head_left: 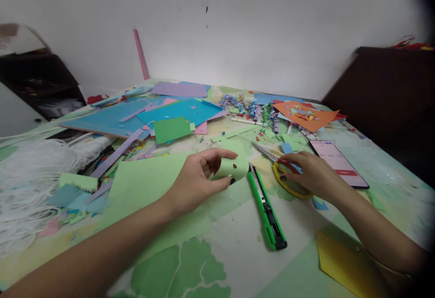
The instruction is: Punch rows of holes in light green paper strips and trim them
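My left hand (193,178) curls its thumb and fingers around a small light green paper piece (239,168), which is bent and has a small dark reddish spot on it. Under that hand lies a large light green sheet (142,180). My right hand (311,171) has its fingers on the yellow and red handles of a pair of scissors (270,153), whose blades point away to the left and look closed or nearly so. Between both hands rests a green box cutter (266,209) on the patterned tablecloth (238,234).
A phone (340,164) lies beyond my right wrist, and yellow paper (343,261) is below it. White cord (30,184) is heaped at left. Blue sheets (180,113), curled paper strips (253,107) and orange paper (309,115) cover the back. A wall stands behind.
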Demonstrator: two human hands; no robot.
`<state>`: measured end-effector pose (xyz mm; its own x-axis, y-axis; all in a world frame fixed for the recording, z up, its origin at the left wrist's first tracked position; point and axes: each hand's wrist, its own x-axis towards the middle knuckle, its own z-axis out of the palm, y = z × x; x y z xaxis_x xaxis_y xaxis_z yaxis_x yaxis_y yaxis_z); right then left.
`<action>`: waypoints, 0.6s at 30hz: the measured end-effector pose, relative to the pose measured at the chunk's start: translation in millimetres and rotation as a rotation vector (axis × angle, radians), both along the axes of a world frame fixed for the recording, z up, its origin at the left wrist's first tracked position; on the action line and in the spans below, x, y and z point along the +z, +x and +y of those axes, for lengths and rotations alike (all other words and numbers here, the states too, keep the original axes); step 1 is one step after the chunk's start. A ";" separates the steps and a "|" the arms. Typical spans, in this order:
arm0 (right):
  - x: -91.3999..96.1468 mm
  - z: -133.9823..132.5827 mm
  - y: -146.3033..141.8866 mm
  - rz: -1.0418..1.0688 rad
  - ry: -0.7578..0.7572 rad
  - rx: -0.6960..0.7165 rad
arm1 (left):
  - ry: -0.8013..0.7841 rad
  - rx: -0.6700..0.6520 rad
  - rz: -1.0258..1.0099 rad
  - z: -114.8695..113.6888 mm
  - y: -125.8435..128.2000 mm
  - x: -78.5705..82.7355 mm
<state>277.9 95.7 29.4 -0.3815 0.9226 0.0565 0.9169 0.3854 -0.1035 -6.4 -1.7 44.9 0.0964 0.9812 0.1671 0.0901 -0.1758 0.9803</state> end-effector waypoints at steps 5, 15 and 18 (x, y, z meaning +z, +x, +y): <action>4.7 4.6 6.9 0.034 -0.087 -0.043 | 0.006 -0.019 0.037 0.5 -1.5 0.8; 16.6 7.7 18.5 0.512 -0.461 -0.170 | 0.068 -0.059 -0.001 4.4 -6.1 -0.6; 16.9 7.9 17.5 0.601 -0.443 -0.100 | 0.053 -0.074 -0.062 4.4 -6.6 0.8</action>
<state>295.4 103.6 46.3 -0.3154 0.9360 -0.1564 0.6819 0.1090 -0.7233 -13.0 2.7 45.7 0.1559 0.9615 0.2263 0.0149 -0.2313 0.9728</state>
